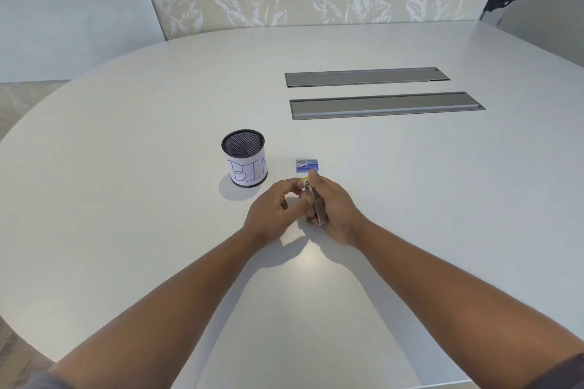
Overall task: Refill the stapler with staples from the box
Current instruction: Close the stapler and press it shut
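Over the white table (132, 167) both hands are busy with a slim stapler (313, 203), held a little above the surface just near of the small blue staple box (307, 165); the right hand (331, 211) has its fingers curled round the stapler's body, its yellow tip pointing away towards the box; the left hand (274, 211) comes in from the left with fingertips bent, pinching or picking at the stapler's top edge, though whether it has caught the cover or a strip of staples is too small to tell. The box lies flat and looks closed, touching neither hand; left of it stands a black mesh cup (244, 158) wrapped in paper lettered "BIN"; two grey inset panels (379, 91) lie further off to the right. I would judge this the opening step, the stapler being worked open; next it wants the magazine fully exposed, then one hand freed to open the box and lift out a strip.
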{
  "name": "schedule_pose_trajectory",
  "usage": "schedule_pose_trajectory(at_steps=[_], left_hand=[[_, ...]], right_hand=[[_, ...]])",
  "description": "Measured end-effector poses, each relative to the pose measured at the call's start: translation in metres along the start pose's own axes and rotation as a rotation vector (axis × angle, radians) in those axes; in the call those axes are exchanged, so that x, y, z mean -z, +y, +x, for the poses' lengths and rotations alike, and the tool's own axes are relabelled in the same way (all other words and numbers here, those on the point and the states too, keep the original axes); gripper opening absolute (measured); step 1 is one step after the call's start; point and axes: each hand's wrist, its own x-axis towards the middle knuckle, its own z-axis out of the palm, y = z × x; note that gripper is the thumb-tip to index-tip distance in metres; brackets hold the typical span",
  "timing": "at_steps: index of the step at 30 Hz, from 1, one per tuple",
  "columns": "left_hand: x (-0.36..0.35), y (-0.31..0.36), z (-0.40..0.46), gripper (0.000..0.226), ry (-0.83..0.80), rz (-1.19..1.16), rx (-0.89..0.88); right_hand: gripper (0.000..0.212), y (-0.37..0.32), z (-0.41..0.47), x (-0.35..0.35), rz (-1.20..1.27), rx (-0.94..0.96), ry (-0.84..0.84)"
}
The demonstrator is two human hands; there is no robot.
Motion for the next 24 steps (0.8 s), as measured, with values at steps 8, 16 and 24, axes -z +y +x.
schedule_pose_trajectory(at_steps=[8, 16, 24], left_hand=[[-0.016, 0.012, -0.002, 0.056, 0.123, 0.299, 0.043], [-0.017, 0.016, -0.005, 0.065, 0.120, 0.335, -0.007], [-0.019, 0.013, -0.003, 0.060, 0.140, 0.402, -0.045]], right_hand=[[0.058, -0.005, 0.006, 0.010, 0.282, -0.224, -0.119], [0.053, -0.001, 0.008, 0.015, 0.371, -0.227, -0.154], [0.055, -0.001, 0.009, 0.017, 0.400, -0.230, -0.165]])
